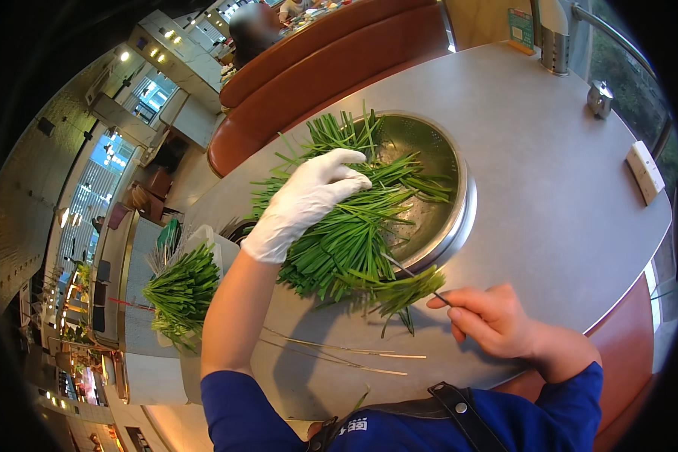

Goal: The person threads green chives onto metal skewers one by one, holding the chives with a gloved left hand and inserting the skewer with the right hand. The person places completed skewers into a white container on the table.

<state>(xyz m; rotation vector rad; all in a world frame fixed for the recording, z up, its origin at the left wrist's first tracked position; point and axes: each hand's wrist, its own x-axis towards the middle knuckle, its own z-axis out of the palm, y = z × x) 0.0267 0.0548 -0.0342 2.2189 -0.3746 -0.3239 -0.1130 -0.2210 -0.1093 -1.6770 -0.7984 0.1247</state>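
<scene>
My left hand (311, 198), in a white disposable glove, is over a heap of green Chinese chives (339, 248), thumb and forefinger apart; whether it touches a stalk I cannot tell. The heap hangs over the left side of a perforated stainless steel colander (424, 226). My bare right hand (486, 319) pinches the end of a thin skewer (442, 298) at the colander's near edge. Cut chive pieces (401, 291) are threaded along that skewer. Several loose skewers (367, 353) lie on the grey table (542, 198) nearer to me.
At left, a container (217, 243) stands by a bundle of chive-loaded skewers (183, 291). A metal pot (600, 100), a perforated metal holder (555, 53) and a white box (646, 169) stand along the far right edge. Beyond is a brown bench (327, 73); a person (251, 34) is behind it.
</scene>
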